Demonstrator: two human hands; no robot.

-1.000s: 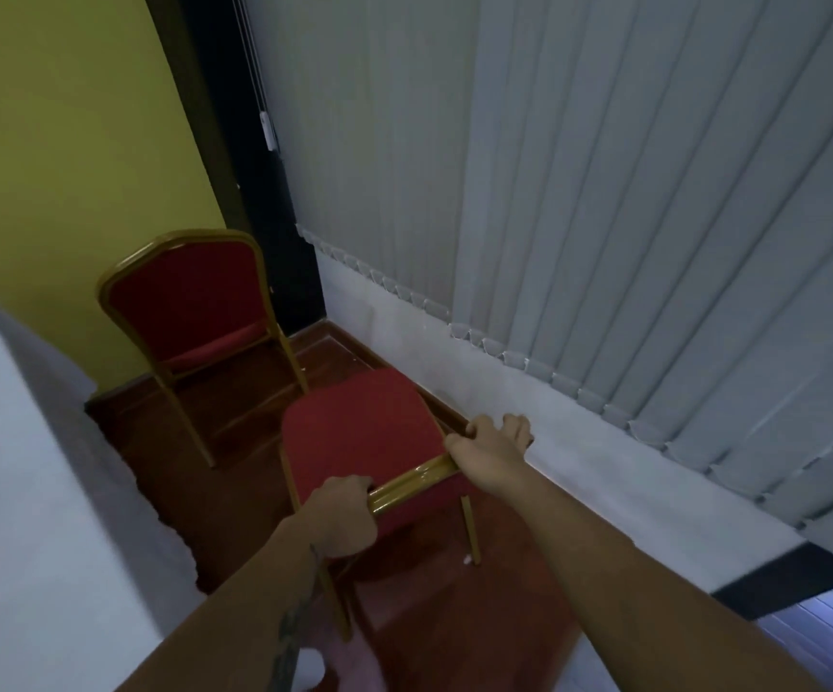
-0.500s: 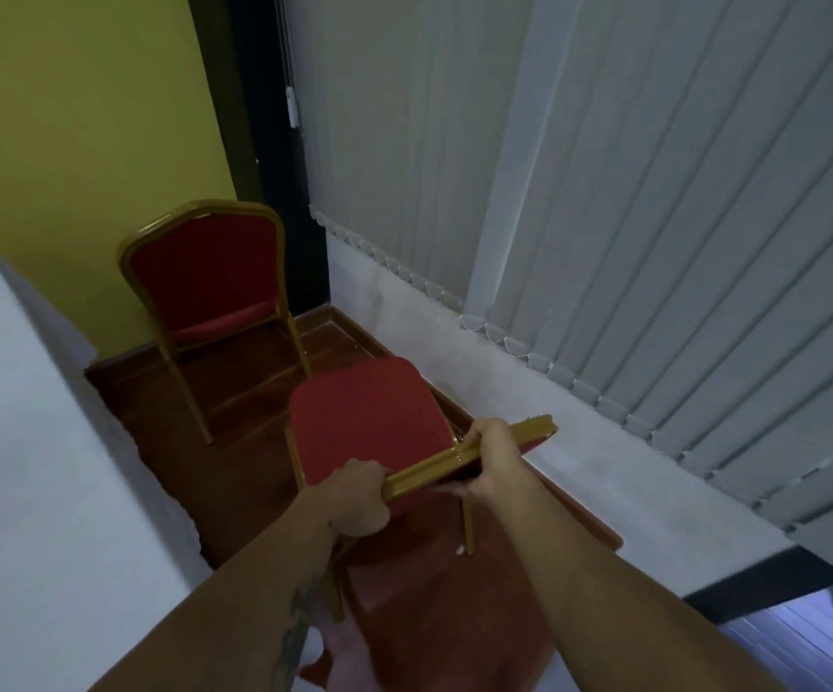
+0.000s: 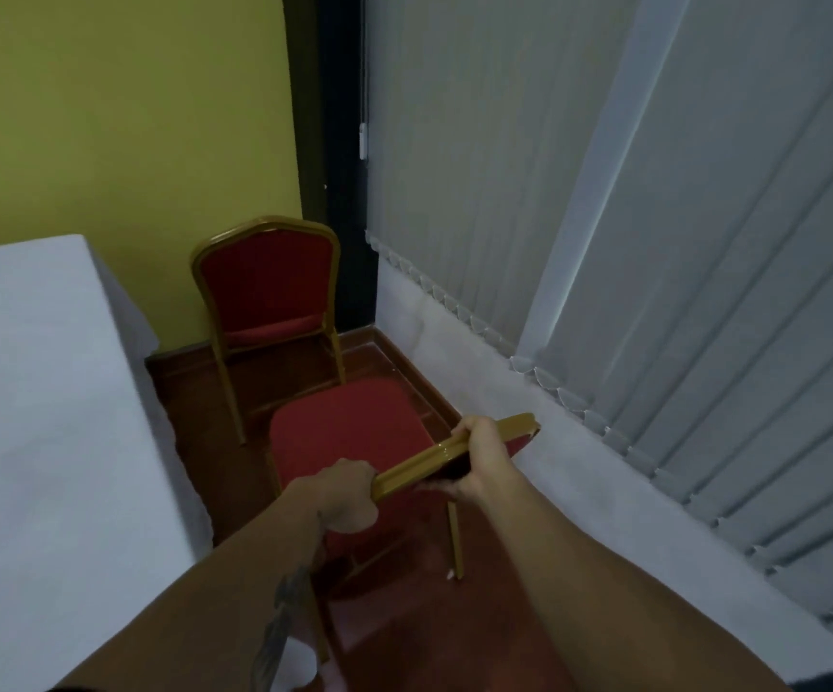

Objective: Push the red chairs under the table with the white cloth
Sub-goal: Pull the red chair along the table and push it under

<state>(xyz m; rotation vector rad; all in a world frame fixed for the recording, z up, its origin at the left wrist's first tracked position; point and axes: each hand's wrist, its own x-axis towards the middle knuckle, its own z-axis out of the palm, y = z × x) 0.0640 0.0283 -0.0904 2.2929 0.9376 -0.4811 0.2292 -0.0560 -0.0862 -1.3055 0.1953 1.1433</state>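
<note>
Two hands held the gold top rail of the near red chair [image 3: 349, 432]. The left hand [image 3: 347, 496] was closed around the rail's left end, and the right hand [image 3: 482, 459] was closed around it further right. This chair stood just beside the table with the white cloth [image 3: 30, 417], its seat not under it. The second red chair [image 3: 267, 287] stood beyond it, against the yellow wall [image 3: 120, 117].

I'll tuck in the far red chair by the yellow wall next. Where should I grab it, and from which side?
Grip the gold top rail of the far chair with both hands, coming from behind its backrest, probably from the yellow wall side. The backrest stands upright with its arched rail exposed, the seat facing the camera.
</note>
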